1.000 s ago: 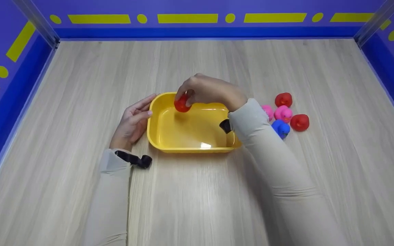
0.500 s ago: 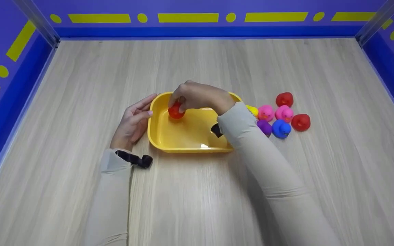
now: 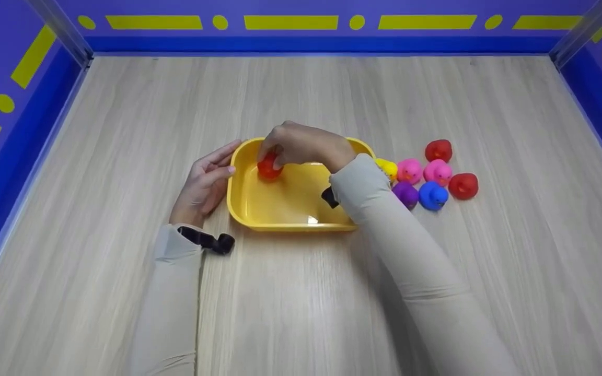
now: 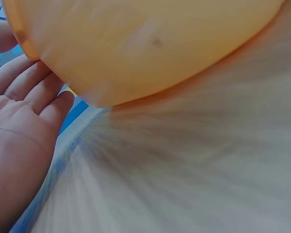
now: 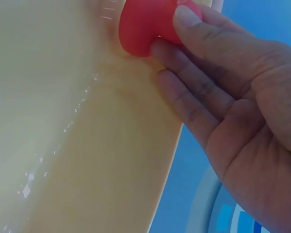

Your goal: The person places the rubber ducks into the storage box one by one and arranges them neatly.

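Observation:
In the head view, a yellow plastic tub (image 3: 301, 227) stands mid-table. Against its left end rests my left hand (image 3: 204, 183), the thumb tip at the rim and the fingers stretched along the outer wall. The left wrist view shows these fingers (image 4: 36, 90) nearly straight beside the tub wall (image 4: 150, 63). My right hand (image 3: 306, 143) reaches over the far rim and pinches a red rubber duck (image 3: 268, 171) inside the tub's far left corner. Seen from the right wrist, thumb and fingertips grip the duck (image 5: 145, 26) near the wall; whether it touches the floor, I cannot tell.
Right of the tub sit several more rubber ducks: a yellow one (image 3: 387, 169), two pink (image 3: 409, 171), a purple (image 3: 405, 194), a blue (image 3: 433, 196) and two red (image 3: 463, 186). Blue-purple panels (image 3: 301, 44) border the wooden table (image 3: 301, 292).
My right hand has carried the red duck left and lower into the tub's corner, then stayed there. The yellow and purple ducks came into view as the forearm shifted. My left hand kept its place.

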A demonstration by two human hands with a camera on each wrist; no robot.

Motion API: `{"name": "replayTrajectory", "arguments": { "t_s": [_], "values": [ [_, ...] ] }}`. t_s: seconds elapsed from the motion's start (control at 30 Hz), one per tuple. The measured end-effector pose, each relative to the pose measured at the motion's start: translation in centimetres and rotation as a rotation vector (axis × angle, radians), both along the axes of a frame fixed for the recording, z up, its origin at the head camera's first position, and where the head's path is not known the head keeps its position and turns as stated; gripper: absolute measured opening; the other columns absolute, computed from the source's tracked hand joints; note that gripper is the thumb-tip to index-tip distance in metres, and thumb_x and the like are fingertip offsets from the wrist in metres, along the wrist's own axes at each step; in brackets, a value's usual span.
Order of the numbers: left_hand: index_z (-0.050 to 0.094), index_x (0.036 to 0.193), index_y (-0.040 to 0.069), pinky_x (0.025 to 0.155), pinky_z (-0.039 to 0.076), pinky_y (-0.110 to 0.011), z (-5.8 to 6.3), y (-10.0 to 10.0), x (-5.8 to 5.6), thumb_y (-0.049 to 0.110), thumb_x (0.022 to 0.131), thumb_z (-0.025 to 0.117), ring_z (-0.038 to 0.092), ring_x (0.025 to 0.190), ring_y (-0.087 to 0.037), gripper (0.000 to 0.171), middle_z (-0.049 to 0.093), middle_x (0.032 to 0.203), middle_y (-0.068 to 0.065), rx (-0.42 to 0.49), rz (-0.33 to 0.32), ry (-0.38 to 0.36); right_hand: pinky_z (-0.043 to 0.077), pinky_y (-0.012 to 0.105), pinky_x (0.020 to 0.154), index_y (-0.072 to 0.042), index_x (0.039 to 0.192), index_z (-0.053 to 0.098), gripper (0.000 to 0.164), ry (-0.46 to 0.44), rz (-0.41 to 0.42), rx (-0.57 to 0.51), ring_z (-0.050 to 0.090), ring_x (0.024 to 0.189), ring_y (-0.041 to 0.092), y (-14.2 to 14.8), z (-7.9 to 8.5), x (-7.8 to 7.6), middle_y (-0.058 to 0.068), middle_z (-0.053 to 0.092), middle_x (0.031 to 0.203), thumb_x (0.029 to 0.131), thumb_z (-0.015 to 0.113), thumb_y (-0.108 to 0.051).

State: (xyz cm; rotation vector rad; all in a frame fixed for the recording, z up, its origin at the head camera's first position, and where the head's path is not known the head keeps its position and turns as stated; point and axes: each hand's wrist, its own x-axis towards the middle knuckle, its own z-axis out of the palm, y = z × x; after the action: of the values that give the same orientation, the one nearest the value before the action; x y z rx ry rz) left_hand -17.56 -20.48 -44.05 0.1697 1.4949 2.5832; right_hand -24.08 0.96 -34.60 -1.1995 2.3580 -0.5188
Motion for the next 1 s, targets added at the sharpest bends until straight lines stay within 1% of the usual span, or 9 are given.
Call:
{"name": "replayTrajectory", "arguments": {
  "t_s": [0.2, 0.4, 0.73, 1.0],
  "values": [
    [0.033, 0.141, -0.015, 0.106, 0.044, -0.027, 0.2, 0.0, -0.1, -0.014, 0.086, 0.047, 0.055, 0.123, -0.018, 0.057, 0.062, 0.128, -0.008, 0.006, -0.011, 0.014, 0.053, 0.026, 0.093, -0.012, 0.117, 0.070, 0.031, 0.002, -0.005, 0.021, 0.061, 0.096, 0.019, -0.2, 0.1, -0.2, 0.005, 0.068, 0.114, 0.087, 0.067, -0.007],
    [0.034, 0.140, -0.015, 0.106, 0.044, -0.027, 0.3, 0.0, -0.1, -0.015, 0.086, 0.046, 0.053, 0.125, -0.019, 0.056, 0.060, 0.129, -0.009, 0.016, -0.013, 0.007, 0.053, 0.026, 0.093, -0.012, 0.115, 0.070, 0.029, -0.003, -0.017, 0.063, 0.058, 0.095, 0.020, -0.8, -0.1, 0.0, 0.004, 0.068, 0.111, 0.086, 0.068, -0.007],
    [0.036, 0.139, -0.015, 0.105, 0.045, -0.027, 0.1, 0.1, -0.1, -0.015, 0.085, 0.046, 0.055, 0.123, -0.019, 0.055, 0.060, 0.131, -0.012, 0.020, 0.000, -0.003, 0.051, 0.028, 0.096, -0.012, 0.117, 0.070, 0.031, -0.029, -0.030, 0.101, 0.059, 0.097, 0.020, -1.1, -0.6, 0.0, 0.004, 0.068, 0.114, 0.087, 0.068, -0.007],
    [0.034, 0.140, -0.015, 0.104, 0.046, -0.027, 0.1, 0.0, 0.0, -0.015, 0.085, 0.046, 0.056, 0.122, -0.018, 0.056, 0.062, 0.127, -0.009, 0.027, 0.002, -0.003, 0.050, 0.028, 0.097, -0.015, 0.120, 0.068, 0.034, -0.043, -0.044, 0.155, 0.057, 0.099, 0.020, -1.3, -0.4, 0.4, 0.003, 0.066, 0.117, 0.088, 0.067, -0.006]
  ]
}}
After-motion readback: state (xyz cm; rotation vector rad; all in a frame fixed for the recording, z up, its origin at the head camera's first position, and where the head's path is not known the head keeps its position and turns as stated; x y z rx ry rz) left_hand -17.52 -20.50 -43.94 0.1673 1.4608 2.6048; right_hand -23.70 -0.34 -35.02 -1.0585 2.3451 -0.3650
